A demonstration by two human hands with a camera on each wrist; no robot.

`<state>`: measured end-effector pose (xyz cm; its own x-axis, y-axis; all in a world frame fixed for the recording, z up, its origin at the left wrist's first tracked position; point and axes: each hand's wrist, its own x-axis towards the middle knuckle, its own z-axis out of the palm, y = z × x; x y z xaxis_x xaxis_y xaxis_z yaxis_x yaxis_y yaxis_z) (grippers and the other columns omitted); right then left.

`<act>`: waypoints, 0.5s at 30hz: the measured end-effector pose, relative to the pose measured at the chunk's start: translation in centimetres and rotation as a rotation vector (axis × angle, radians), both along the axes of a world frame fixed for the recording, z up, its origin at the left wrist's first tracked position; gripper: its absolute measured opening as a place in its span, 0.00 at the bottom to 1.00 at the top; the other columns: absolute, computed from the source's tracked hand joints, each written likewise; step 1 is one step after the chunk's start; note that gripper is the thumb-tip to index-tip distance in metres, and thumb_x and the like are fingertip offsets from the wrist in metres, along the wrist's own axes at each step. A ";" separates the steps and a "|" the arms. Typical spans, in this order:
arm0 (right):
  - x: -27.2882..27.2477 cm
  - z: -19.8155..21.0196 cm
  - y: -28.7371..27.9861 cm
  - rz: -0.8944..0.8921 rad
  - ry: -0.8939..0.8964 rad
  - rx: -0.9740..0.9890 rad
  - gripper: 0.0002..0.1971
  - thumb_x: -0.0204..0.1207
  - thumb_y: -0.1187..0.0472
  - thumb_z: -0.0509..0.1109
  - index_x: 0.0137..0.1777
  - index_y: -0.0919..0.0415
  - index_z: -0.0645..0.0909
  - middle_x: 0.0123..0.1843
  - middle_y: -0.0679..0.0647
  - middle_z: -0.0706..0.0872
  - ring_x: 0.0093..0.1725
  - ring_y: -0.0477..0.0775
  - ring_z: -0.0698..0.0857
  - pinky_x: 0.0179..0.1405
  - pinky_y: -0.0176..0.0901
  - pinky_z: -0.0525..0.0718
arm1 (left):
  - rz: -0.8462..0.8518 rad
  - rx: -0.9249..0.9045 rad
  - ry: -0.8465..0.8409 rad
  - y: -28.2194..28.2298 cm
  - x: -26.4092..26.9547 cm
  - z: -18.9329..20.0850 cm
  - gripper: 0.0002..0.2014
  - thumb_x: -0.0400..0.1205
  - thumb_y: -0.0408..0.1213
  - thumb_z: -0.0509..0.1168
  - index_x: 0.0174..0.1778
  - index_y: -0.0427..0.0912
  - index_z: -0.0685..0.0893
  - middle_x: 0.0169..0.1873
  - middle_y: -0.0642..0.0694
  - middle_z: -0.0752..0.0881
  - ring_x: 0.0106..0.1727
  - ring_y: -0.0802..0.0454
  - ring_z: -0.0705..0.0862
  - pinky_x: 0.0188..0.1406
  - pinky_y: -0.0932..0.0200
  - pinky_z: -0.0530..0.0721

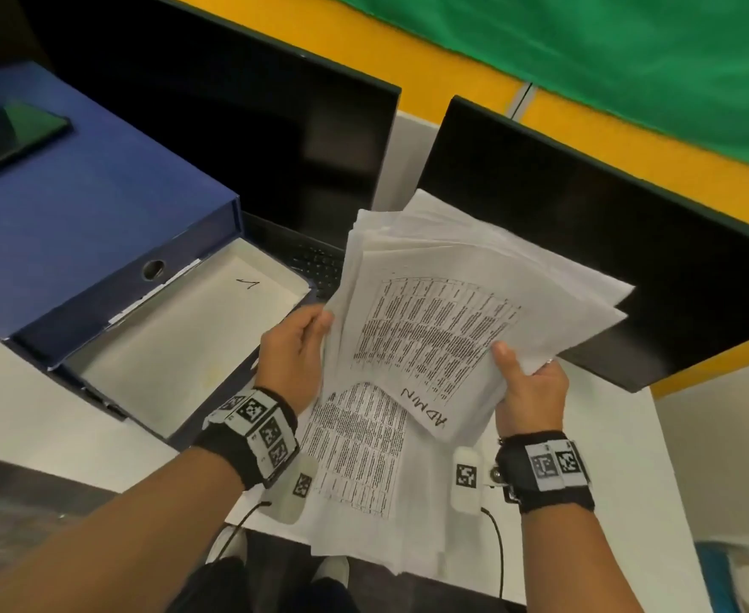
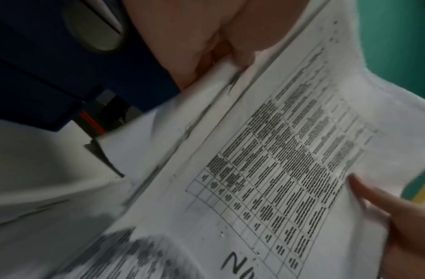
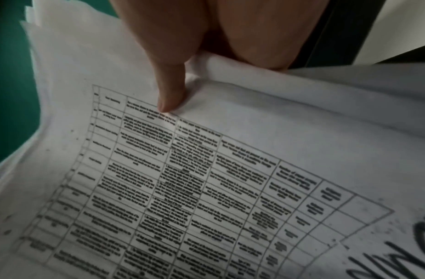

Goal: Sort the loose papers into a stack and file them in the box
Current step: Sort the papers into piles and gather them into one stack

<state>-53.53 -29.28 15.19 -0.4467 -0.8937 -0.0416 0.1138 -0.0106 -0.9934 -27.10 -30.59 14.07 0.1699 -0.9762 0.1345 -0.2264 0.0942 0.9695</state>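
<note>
Holding the messy papers (image 1: 447, 311) up beside the open blue box (image 1: 111, 276), the left hand (image 1: 293, 360) and right hand (image 1: 529, 391) pinch both side edges, because thin, floppy sheets slide apart easily.

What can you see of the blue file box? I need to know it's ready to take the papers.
The blue file box lies open on the white desk, left of the left hand. Its lid is swung back, with a dark phone lying on it. The spine has a round finger hole. The tray's pale lining looks like card, bears a small handwritten mark, and seems to hold no papers. Neither hand touches it.
</note>
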 end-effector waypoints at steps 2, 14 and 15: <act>-0.2 0.3 0.2 0.001 -0.065 -0.053 0.16 0.74 0.69 0.75 0.62 0.62 0.83 0.57 0.57 0.92 0.57 0.59 0.91 0.52 0.52 0.89 | -0.056 -0.013 0.130 -0.4 -0.2 0.0 0.14 0.88 0.37 0.57 0.61 0.61 0.83 0.52 0.60 0.88 0.53 0.72 0.85 0.51 0.73 0.83; 0.1 0.7 0.6 0.012 0.040 0.030 0.15 0.77 0.69 0.73 0.64 0.62 0.84 0.55 0.54 0.92 0.55 0.56 0.91 0.50 0.45 0.90 | -0.439 0.160 -0.058 -2.5 -1.0 -0.7 0.58 0.61 0.52 0.84 0.79 0.64 0.50 0.78 0.55 0.65 0.80 0.53 0.65 0.78 0.41 0.69; 0.1 1.5 0.6 0.018 0.039 -0.011 0.16 0.78 0.70 0.72 0.65 0.65 0.82 0.56 0.55 0.92 0.54 0.54 0.91 0.49 0.42 0.89 | -0.442 0.119 0.023 -2.6 -0.9 0.2 0.55 0.63 0.52 0.83 0.78 0.63 0.52 0.77 0.57 0.67 0.79 0.56 0.67 0.77 0.45 0.70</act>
<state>-53.46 -28.64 16.64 -0.4313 -0.9021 -0.0147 0.0755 -0.0198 -0.9970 -27.99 -33.21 14.24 -0.2645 -0.9642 0.0180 -0.1675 0.0643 0.9838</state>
